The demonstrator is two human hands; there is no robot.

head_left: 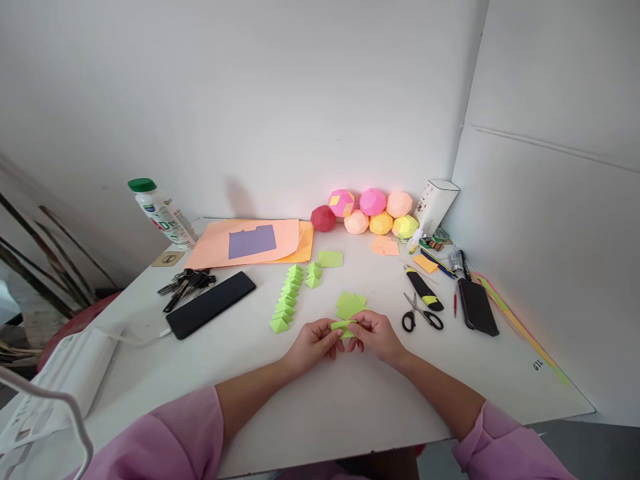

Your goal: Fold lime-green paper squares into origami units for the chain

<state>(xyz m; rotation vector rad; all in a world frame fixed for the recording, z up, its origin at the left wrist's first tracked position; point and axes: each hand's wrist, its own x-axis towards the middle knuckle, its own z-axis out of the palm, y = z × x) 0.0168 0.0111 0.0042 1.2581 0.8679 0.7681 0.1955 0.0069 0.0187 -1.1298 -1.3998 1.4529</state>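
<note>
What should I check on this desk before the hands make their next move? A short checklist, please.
1. Green paper held securely: ok, it appears pinched by the left hand and right hand.
2. Fold lined up: cannot tell, the fingers cover part.
3. Loose green sheets near: ok, lying just beyond the hands.
4. Folded green pieces undisturbed by the hands: ok, standing apart.
5. Scissors closed: not ok, blades spread.
6. Cutter blade retracted: cannot tell, too small.

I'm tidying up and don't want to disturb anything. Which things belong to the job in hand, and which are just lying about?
Likely in the job:
green paper between left hand and right hand
loose green sheets
folded green pieces

Seemingly lying about:
keys
bottle
phone
scissors, untouched
</note>
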